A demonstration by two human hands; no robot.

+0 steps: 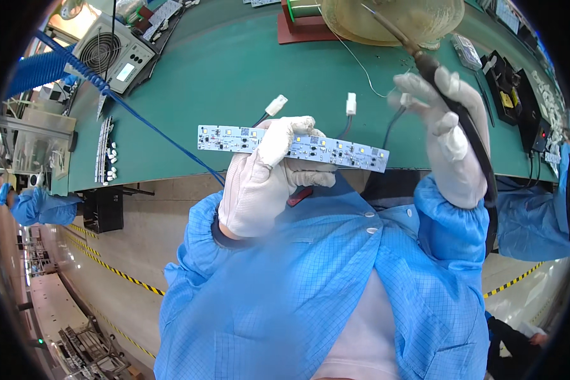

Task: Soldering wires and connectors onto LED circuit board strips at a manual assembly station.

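My gloved left hand (266,168) is closed around a long white LED circuit board (345,154), held level above the table's front edge. White connectors on short dark leads stick up behind the board: one at the left (276,105), one near the middle (351,104) and one at the right (406,100). In my gloved right hand (453,126) is a soldering iron (429,68). Its thin tip points up and left, away from the board, over a yellowish translucent basin (386,22). Fingers of that hand, partly blurred, come close to the right connector; whether they touch it I cannot tell.
A solder spool on a brown stand (307,31) stands at the back of the green table (190,82). Similar boards (102,152) lie at the left. A blower unit (111,54), a blue coiled hose (139,114) and a black box (510,95) flank the work area.
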